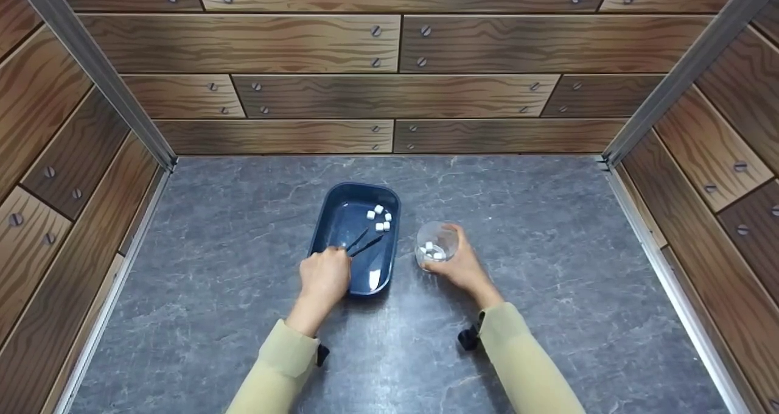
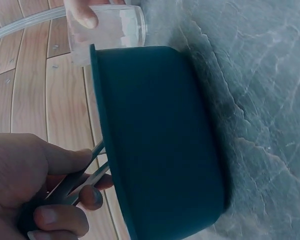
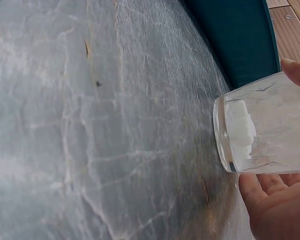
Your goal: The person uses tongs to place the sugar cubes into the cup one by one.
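My left hand (image 1: 327, 274) grips a pair of dark tongs (image 1: 365, 245) over the near left part of a blue tray (image 1: 394, 262). The tong tips stand apart inside the tray, with nothing between them. Several white cubes (image 1: 380, 226) lie in the tray's far right part. To the right of the tray, my right hand (image 1: 459, 265) holds a clear glass (image 1: 439, 234) around its side, thumb toward me and fingers behind. A few white cubes (image 3: 242, 130) sit at the bottom of the glass. In the left wrist view, the tray's wall (image 2: 155, 145) hides the tong tips.
Grey marbled tabletop (image 1: 231, 231) surrounds the tray and glass. Wood-patterned panels (image 1: 389, 97) close off the back and both sides, with metal rails at the corners. A dark wrist camera (image 1: 468, 338) sits under the right sleeve.
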A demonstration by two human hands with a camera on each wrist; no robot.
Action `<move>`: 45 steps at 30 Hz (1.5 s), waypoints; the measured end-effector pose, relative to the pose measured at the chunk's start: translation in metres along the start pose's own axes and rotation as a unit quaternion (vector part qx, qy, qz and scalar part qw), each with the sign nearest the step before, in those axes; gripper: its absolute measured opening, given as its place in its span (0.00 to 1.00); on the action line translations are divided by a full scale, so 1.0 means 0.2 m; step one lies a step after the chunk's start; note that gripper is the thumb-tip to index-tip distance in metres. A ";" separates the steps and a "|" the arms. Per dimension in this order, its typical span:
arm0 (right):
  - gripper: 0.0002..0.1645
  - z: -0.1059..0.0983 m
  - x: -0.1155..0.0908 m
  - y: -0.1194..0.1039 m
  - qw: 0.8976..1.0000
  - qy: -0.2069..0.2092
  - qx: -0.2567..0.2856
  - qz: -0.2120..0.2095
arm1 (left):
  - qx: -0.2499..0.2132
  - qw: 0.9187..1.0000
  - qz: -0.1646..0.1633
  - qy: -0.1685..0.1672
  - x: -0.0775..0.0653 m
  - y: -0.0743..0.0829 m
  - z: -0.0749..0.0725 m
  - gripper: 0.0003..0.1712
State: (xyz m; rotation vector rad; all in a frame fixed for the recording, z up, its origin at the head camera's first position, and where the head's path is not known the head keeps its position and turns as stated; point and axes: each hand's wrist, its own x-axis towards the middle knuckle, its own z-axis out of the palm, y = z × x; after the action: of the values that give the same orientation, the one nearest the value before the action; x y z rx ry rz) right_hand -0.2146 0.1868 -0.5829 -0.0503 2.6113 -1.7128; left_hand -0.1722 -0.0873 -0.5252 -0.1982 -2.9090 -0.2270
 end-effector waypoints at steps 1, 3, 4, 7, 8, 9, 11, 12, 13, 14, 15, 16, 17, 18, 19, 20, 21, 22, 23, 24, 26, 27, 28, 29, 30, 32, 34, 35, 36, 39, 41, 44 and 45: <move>0.57 0.00 0.00 0.00 1.000 -0.001 0.003 -0.002 | 0.000 1.000 0.001 0.002 0.00 0.00 0.00 0.14; 0.57 0.00 0.00 0.00 1.000 -0.002 0.014 -0.008 | 0.000 1.000 0.002 0.007 0.01 0.01 0.01 0.15; 0.56 0.00 0.00 0.00 1.000 -0.003 0.020 -0.010 | 0.001 1.000 0.002 0.009 0.02 0.01 0.02 0.15; 0.57 0.00 0.00 0.00 1.000 -0.004 0.027 -0.011 | 0.004 1.000 -0.004 0.003 0.04 0.01 0.03 0.15; 0.56 0.00 0.00 0.00 1.000 -0.004 0.023 -0.012 | 0.005 1.000 -0.006 -0.001 0.05 0.01 0.03 0.15; 0.57 0.00 0.00 0.00 1.000 -0.003 0.021 -0.011 | 0.006 1.000 -0.008 -0.005 0.06 0.01 0.03 0.15; 0.57 0.00 0.00 0.00 1.000 -0.001 0.013 -0.009 | 0.006 1.000 -0.012 -0.011 0.07 0.02 0.04 0.15; 0.57 0.00 0.00 0.00 1.000 0.000 0.011 -0.008 | 0.006 1.000 -0.012 -0.012 0.07 0.02 0.04 0.15; 0.57 0.00 0.00 0.00 1.000 0.000 0.011 -0.007 | 0.005 1.000 -0.012 -0.011 0.07 0.02 0.04 0.14; 0.57 0.00 0.00 0.00 1.000 0.000 0.012 -0.007 | 0.005 1.000 -0.011 -0.008 0.07 0.03 0.04 0.14; 0.57 0.00 0.00 0.00 1.000 0.000 0.015 -0.006 | 0.005 1.000 -0.009 -0.005 0.07 0.03 0.04 0.14; 0.57 0.00 0.00 0.00 1.000 0.000 0.015 -0.006 | 0.005 1.000 -0.009 -0.001 0.08 0.03 0.04 0.14; 0.57 0.00 0.00 0.00 1.000 0.000 0.015 -0.006 | 0.005 1.000 -0.008 0.003 0.08 0.03 0.05 0.14; 0.57 0.00 0.00 0.00 1.000 -0.001 0.015 -0.006 | 0.005 1.000 -0.007 0.006 0.08 0.03 0.05 0.14; 0.57 0.00 0.00 0.00 1.000 -0.001 0.015 -0.006 | 0.005 1.000 -0.007 0.007 0.08 0.03 0.05 0.14; 0.57 0.00 0.00 0.00 1.000 -0.001 0.016 -0.006 | 0.007 1.000 -0.006 0.008 0.08 0.03 0.05 0.13; 0.57 0.00 0.00 0.00 1.000 -0.001 0.016 -0.006 | 0.008 1.000 -0.006 0.008 0.08 0.03 0.06 0.13; 0.57 0.00 0.00 0.00 1.000 -0.002 0.017 -0.007 | 0.008 1.000 -0.006 0.008 0.08 0.03 0.06 0.13; 0.57 0.00 0.00 0.00 1.000 -0.003 0.019 -0.008 | 0.009 1.000 -0.005 0.008 0.08 0.03 0.06 0.13; 0.57 0.00 0.00 0.00 1.000 -0.002 0.019 -0.010 | 0.010 1.000 -0.005 0.009 0.08 0.04 0.07 0.12; 0.57 0.00 0.00 0.00 1.000 -0.001 0.018 -0.010 | 0.012 1.000 -0.004 0.014 0.09 0.04 0.07 0.12; 0.57 0.00 0.00 0.00 1.000 0.000 0.016 -0.010 | 0.014 1.000 -0.003 0.017 0.09 0.04 0.07 0.12; 0.57 0.00 0.00 0.00 1.000 0.001 0.013 -0.011 | 0.015 1.000 -0.002 0.020 0.09 0.04 0.07 0.12; 0.57 0.00 0.00 0.00 1.000 0.002 0.012 -0.009 | 0.017 1.000 -0.001 0.023 0.09 0.04 0.07 0.12; 0.57 0.00 0.00 0.00 1.000 0.001 0.012 -0.009 | 0.018 1.000 0.001 0.026 0.09 0.05 0.07 0.13; 0.57 0.00 0.00 0.00 1.000 -0.001 0.015 -0.008 | 0.021 0.999 0.003 0.029 0.09 0.05 0.07 0.13; 0.57 0.00 0.00 0.00 1.000 -0.004 0.022 -0.010 | 0.022 0.999 0.005 0.032 0.10 0.05 0.07 0.14; 0.56 0.00 0.00 0.00 1.000 -0.006 0.026 -0.010 | 0.022 0.999 0.005 0.033 0.10 0.05 0.07 0.14; 0.56 0.00 0.00 0.00 0.999 -0.007 0.029 -0.011 | 0.022 0.999 0.006 0.034 0.10 0.05 0.07 0.14; 0.56 0.00 0.00 0.00 1.000 -0.005 0.024 -0.010 | 0.025 0.999 0.004 0.038 0.10 0.06 0.07 0.14; 0.57 0.00 0.00 0.00 1.000 -0.004 0.018 -0.008 | 0.027 0.999 0.003 0.042 0.11 0.06 0.08 0.14; 0.57 0.00 0.00 0.00 1.000 -0.002 0.006 -0.002 | 0.028 0.999 0.001 0.038 0.11 0.07 0.08 0.14; 0.57 0.00 0.00 0.00 1.000 -0.002 0.005 0.000 | 0.028 0.999 0.000 0.034 0.11 0.07 0.08 0.14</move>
State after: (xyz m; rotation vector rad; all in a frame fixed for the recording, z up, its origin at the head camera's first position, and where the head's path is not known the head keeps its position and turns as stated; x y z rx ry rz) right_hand -0.2141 0.1868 -0.5829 -0.0539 2.6009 -1.7236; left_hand -0.1948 -0.0682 -0.5333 -0.1767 -2.8430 -0.1490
